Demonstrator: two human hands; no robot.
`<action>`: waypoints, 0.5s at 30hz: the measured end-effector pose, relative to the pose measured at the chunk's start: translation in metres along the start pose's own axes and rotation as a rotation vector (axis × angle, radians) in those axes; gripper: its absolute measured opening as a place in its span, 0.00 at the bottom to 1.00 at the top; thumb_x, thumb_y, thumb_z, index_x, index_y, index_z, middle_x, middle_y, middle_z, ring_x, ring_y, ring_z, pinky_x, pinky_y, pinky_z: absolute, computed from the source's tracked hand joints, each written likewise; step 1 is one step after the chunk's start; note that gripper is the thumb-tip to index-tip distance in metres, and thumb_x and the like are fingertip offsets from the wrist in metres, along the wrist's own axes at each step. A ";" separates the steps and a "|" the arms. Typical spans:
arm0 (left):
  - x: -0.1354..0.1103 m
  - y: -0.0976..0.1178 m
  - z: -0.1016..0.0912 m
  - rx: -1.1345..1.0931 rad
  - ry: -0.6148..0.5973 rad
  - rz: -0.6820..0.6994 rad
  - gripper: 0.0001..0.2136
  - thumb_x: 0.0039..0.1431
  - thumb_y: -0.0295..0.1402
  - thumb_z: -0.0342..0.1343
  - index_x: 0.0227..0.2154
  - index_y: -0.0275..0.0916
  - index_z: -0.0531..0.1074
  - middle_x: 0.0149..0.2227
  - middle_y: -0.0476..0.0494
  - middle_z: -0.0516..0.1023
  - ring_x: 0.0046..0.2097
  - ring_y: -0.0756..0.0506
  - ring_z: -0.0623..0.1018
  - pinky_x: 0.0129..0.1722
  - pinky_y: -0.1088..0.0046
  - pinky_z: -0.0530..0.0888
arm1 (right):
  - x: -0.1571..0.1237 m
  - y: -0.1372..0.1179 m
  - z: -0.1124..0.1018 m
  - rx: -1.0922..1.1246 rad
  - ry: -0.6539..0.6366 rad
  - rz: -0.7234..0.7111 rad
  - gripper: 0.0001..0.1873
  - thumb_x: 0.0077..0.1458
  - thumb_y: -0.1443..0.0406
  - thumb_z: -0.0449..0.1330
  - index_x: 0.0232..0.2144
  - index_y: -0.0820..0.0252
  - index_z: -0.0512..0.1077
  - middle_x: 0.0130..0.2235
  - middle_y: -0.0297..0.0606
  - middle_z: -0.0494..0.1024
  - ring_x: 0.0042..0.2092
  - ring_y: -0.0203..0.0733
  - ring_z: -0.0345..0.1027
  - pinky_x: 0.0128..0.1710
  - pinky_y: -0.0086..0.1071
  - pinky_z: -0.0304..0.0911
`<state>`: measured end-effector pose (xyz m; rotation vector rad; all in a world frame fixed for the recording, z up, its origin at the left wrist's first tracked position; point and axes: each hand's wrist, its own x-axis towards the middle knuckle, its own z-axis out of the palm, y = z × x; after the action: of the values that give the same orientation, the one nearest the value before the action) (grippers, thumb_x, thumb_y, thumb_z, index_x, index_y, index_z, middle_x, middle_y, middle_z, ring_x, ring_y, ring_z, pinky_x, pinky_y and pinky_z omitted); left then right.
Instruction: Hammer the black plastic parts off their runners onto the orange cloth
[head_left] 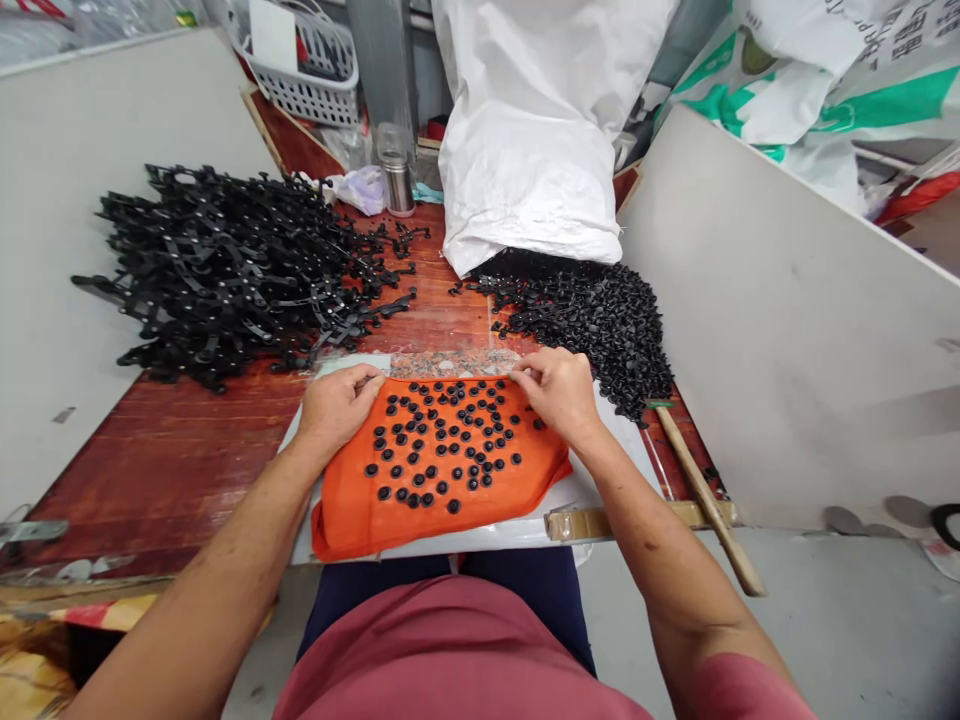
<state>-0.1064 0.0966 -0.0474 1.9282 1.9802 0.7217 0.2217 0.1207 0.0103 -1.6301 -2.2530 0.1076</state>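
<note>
The orange cloth [525, 490] lies between the two hands, on the person's side of the grip, and its long axis goes across, from left to right. The left hand [337, 405] holds the cloth's far left corner in a narrow grip; the right hand [562, 390] pinches the far edge toward the right, so both are about equally near. Many black round pieces [442, 488] are scattered on the cloth. Under it is a pale sheet [630, 450], upon the reddish bench [112, 480]. Beyond the cloth to the left is a tangled pile of black parts [240, 270]; beyond it to the right, a heap of small black pieces [615, 340] before a white sack [532, 170]. Right of the cloth lies a wooden handle [697, 485]
</note>
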 end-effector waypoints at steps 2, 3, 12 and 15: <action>0.000 -0.001 0.000 0.006 0.000 0.008 0.19 0.62 0.45 0.47 0.37 0.41 0.80 0.28 0.46 0.79 0.30 0.44 0.75 0.31 0.70 0.63 | 0.001 0.010 -0.004 0.006 0.047 0.032 0.11 0.66 0.61 0.59 0.38 0.52 0.82 0.40 0.38 0.84 0.44 0.46 0.71 0.46 0.39 0.54; 0.000 -0.001 0.000 0.007 0.000 0.013 0.19 0.62 0.45 0.47 0.36 0.41 0.80 0.27 0.46 0.79 0.30 0.44 0.74 0.31 0.70 0.62 | 0.002 0.014 -0.005 0.006 0.045 0.033 0.11 0.66 0.62 0.58 0.38 0.52 0.82 0.41 0.38 0.84 0.44 0.46 0.72 0.46 0.39 0.55; 0.001 -0.002 0.000 -0.005 0.012 0.032 0.18 0.61 0.45 0.47 0.34 0.42 0.79 0.27 0.46 0.80 0.30 0.45 0.75 0.30 0.71 0.63 | -0.004 0.015 0.011 0.021 -0.076 -0.114 0.06 0.60 0.67 0.63 0.32 0.54 0.81 0.37 0.38 0.84 0.43 0.47 0.70 0.51 0.43 0.50; 0.001 -0.002 0.001 0.006 0.015 0.024 0.18 0.61 0.45 0.47 0.34 0.41 0.79 0.27 0.46 0.80 0.30 0.45 0.75 0.31 0.71 0.63 | -0.007 0.016 0.014 0.039 -0.078 -0.086 0.07 0.60 0.67 0.62 0.31 0.55 0.80 0.35 0.37 0.84 0.40 0.45 0.71 0.49 0.41 0.53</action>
<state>-0.1081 0.0975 -0.0493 1.9590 1.9732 0.7400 0.2333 0.1209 -0.0085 -1.5315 -2.3609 0.1955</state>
